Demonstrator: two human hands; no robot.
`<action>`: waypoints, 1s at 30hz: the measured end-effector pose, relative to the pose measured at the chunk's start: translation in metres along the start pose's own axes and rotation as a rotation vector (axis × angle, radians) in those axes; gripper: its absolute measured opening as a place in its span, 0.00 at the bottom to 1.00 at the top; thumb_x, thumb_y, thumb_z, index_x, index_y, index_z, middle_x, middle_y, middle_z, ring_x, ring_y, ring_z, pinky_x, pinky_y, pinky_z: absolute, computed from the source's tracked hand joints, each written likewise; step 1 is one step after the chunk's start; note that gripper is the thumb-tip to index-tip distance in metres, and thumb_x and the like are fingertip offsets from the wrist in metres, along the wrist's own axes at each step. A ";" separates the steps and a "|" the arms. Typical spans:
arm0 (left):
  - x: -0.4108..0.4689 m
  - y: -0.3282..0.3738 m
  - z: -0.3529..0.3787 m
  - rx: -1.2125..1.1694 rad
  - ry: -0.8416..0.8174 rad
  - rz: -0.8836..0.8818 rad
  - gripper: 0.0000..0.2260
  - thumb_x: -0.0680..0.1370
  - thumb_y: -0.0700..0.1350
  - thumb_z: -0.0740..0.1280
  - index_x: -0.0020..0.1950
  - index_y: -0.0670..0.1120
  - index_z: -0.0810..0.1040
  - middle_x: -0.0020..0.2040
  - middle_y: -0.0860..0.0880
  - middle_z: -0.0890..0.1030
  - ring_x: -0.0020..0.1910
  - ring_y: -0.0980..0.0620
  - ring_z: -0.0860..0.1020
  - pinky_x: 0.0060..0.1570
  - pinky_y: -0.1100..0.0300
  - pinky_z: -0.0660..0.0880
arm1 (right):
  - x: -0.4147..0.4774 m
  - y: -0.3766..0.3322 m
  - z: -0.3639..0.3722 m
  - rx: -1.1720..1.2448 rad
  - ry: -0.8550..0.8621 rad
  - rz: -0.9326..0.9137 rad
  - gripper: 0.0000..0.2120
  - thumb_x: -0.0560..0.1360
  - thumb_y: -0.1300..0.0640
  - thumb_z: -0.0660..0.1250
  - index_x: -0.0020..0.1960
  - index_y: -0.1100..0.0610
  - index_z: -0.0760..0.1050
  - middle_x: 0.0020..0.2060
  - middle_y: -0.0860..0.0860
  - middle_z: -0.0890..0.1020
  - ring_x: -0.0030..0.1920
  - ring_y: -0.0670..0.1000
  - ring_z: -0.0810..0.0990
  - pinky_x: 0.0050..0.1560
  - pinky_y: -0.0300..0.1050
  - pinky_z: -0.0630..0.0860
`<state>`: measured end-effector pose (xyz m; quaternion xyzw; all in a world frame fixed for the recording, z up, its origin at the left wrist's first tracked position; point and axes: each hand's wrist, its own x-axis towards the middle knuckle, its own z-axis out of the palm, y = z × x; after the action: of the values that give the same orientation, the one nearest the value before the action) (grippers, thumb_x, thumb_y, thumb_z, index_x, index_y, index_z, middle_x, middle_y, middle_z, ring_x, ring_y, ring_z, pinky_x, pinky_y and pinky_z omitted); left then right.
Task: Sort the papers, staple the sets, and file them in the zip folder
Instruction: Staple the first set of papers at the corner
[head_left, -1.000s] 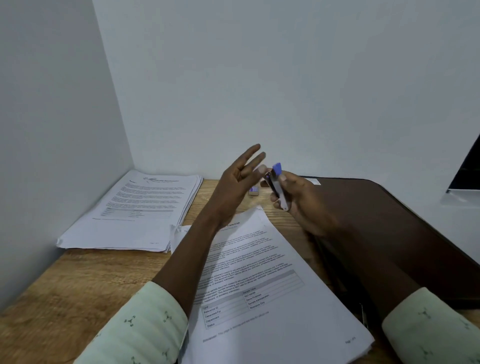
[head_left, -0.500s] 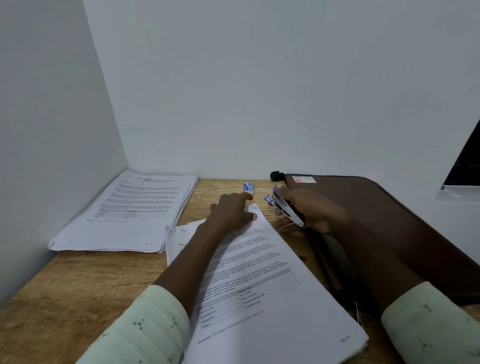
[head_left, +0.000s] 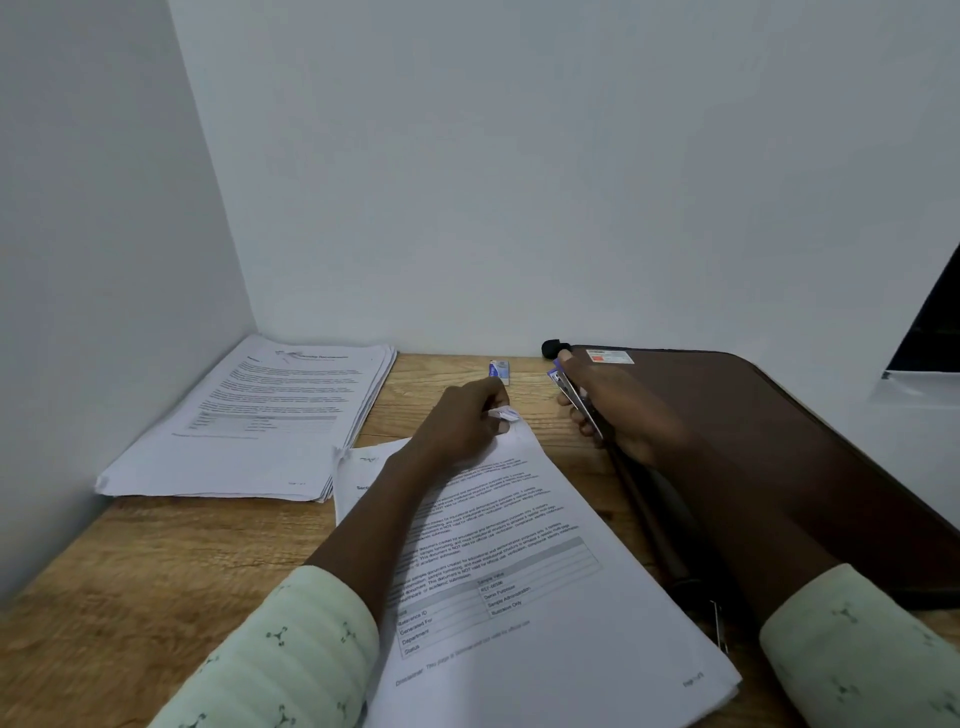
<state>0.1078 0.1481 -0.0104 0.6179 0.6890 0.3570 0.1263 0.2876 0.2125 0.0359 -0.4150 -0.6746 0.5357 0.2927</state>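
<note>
A stack of printed papers (head_left: 524, 587) lies slanted on the wooden desk in front of me. My left hand (head_left: 462, 421) pinches its far top corner, which curls up between the fingers. My right hand (head_left: 623, 410) grips a small blue and silver stapler (head_left: 571, 395), held just right of that corner and apart from it. A second, thicker pile of papers (head_left: 260, 421) sits at the back left against the wall. The dark brown zip folder (head_left: 769, 452) lies flat on the right, under my right forearm.
A small blue and white staple box (head_left: 500, 371) lies by the back wall beyond my left hand. A black knob (head_left: 551, 347) shows at the folder's far corner. White walls close the desk (head_left: 156, 582) at the back and left. A dark screen edge (head_left: 930, 332) shows at far right.
My left hand dropped from raised with spread fingers onto the paper stack and now pinches its top corner. My right hand lowered the stapler from upright to near the desk.
</note>
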 end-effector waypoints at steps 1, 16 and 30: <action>-0.001 0.000 -0.002 -0.038 0.008 0.004 0.10 0.74 0.36 0.69 0.40 0.48 0.71 0.35 0.54 0.75 0.37 0.53 0.70 0.36 0.59 0.63 | 0.001 0.001 0.001 0.013 -0.004 -0.023 0.19 0.79 0.41 0.62 0.47 0.57 0.77 0.39 0.53 0.79 0.30 0.46 0.70 0.30 0.38 0.68; -0.005 -0.003 -0.011 -0.346 -0.105 -0.117 0.11 0.68 0.49 0.67 0.47 0.47 0.84 0.43 0.46 0.86 0.45 0.46 0.84 0.45 0.54 0.76 | 0.002 0.012 -0.002 -0.236 -0.147 -0.168 0.13 0.78 0.48 0.66 0.54 0.57 0.79 0.48 0.53 0.85 0.39 0.46 0.80 0.45 0.47 0.77; -0.007 -0.005 -0.018 -0.199 -0.215 -0.058 0.06 0.80 0.43 0.65 0.49 0.47 0.81 0.47 0.47 0.85 0.44 0.52 0.82 0.50 0.55 0.76 | 0.004 0.015 -0.002 -0.056 0.053 -0.155 0.14 0.79 0.50 0.66 0.59 0.58 0.77 0.45 0.55 0.81 0.40 0.49 0.80 0.43 0.41 0.79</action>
<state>0.0946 0.1359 -0.0028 0.6168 0.6503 0.3518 0.2702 0.2911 0.2181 0.0218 -0.3835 -0.7117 0.4809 0.3394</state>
